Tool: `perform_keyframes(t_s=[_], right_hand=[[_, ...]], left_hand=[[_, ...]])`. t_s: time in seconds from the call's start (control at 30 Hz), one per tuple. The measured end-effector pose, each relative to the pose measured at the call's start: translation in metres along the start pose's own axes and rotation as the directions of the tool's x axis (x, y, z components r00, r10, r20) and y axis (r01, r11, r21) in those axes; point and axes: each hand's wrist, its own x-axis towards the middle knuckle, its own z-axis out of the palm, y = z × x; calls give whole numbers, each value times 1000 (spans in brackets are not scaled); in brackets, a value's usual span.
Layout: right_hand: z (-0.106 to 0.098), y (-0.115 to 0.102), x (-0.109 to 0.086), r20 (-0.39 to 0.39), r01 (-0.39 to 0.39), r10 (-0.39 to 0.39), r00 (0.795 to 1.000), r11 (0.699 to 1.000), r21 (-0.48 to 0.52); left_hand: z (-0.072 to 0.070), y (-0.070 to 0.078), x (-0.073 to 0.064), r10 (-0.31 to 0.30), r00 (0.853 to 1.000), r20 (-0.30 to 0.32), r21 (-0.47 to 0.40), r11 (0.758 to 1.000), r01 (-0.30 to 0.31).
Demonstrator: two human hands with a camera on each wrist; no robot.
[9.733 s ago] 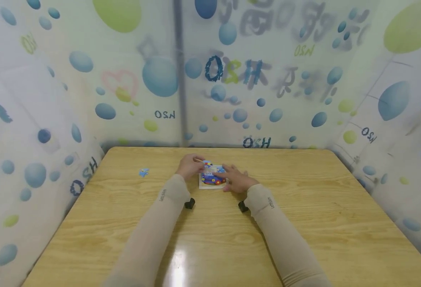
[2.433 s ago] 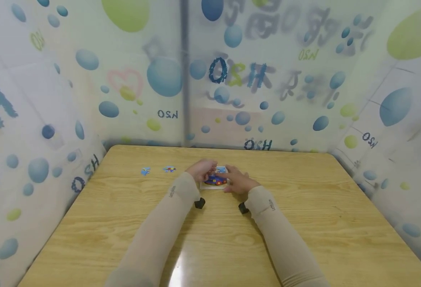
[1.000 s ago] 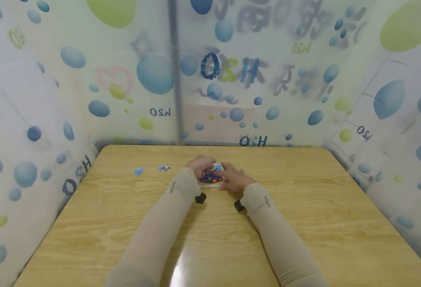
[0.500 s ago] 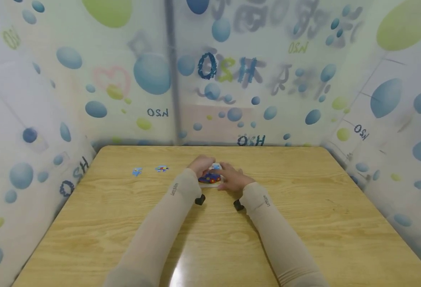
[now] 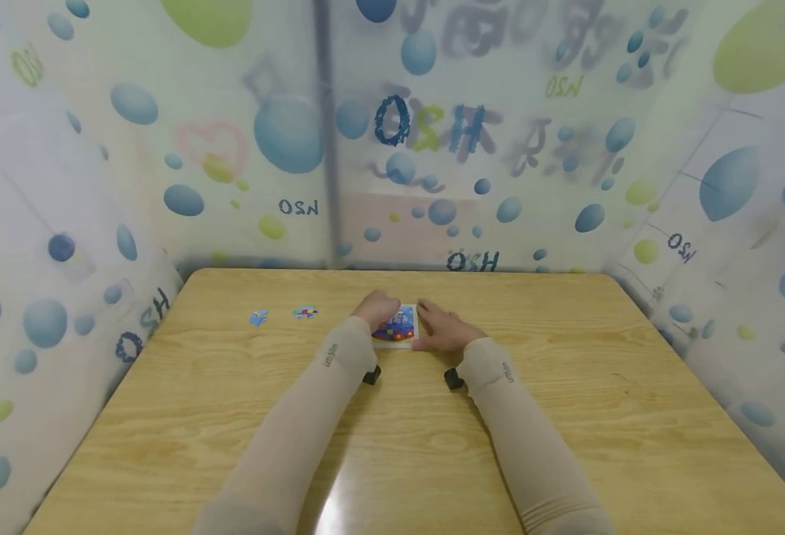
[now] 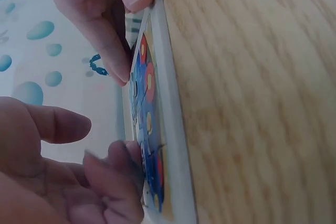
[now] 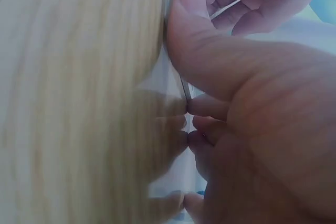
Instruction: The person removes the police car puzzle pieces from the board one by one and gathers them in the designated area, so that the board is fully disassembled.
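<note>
A small jigsaw puzzle (image 5: 398, 327) with a blue and red vehicle picture in a white frame (image 6: 176, 129) lies flat on the table. My left hand (image 5: 375, 308) is over its left side. In the left wrist view this hand's bent fingers (image 6: 113, 179) meet the picture while the thumb stands apart; no loose piece shows in it. My right hand (image 5: 447, 329) holds the frame's right side, thumb (image 7: 191, 19) at the near corner and forefinger toward the far one. Two loose jigsaw pieces, one blue (image 5: 259, 318) and one multicoloured (image 5: 305, 313), lie farther left.
The wooden table (image 5: 540, 416) ends at walls of patterned sheeting (image 5: 533, 148) behind and at both sides. A dark wrist camera sits under the left cuff (image 5: 372, 374) and another under the right cuff (image 5: 454, 379).
Earlier my left hand held the multicoloured piece at the puzzle; that piece now lies to the left. Over the last half second my right forefinger has drawn back from the picture to the frame's right side.
</note>
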Motion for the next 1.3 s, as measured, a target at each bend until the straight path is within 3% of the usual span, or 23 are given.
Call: perform_keyframes(t_s=[0.13, 0.27, 0.47, 0.67, 0.83, 1.1, 1.2, 1.3], right_hand=[[0, 1, 0, 10, 1, -1, 1000, 1000, -9], [0, 2, 0, 2, 17, -17, 1000, 1000, -13], [0, 0, 1, 0, 20, -20, 1000, 999, -31], [-1, -2, -1, -6, 0, 0, 1000, 1000, -17], [-2, -2, -2, -11, 6, -6, 1000, 1000, -11], [1, 2, 1, -11, 16, -16, 1000, 1000, -7], [2, 3, 2, -9, 16, -16, 1000, 1000, -6], [3, 1, 2, -12, 2, -2, 1000, 1000, -14]], left_hand=[[2, 2, -6, 30, 999, -10, 46, 998, -30], [4, 3, -5, 19, 1000, -3, 11, 1000, -19], [3, 3, 3, -29, 998, 56, -87, 996, 34], [2, 5, 0, -50, 994, 98, -197, 978, 68], [4, 7, -2, -83, 994, 74, -234, 967, 98], [10, 13, 0, -42, 999, 23, -319, 947, 47], [13, 11, 4, -26, 1000, -18, -291, 956, 19], [14, 10, 8, 5, 997, -83, -201, 979, -21]])
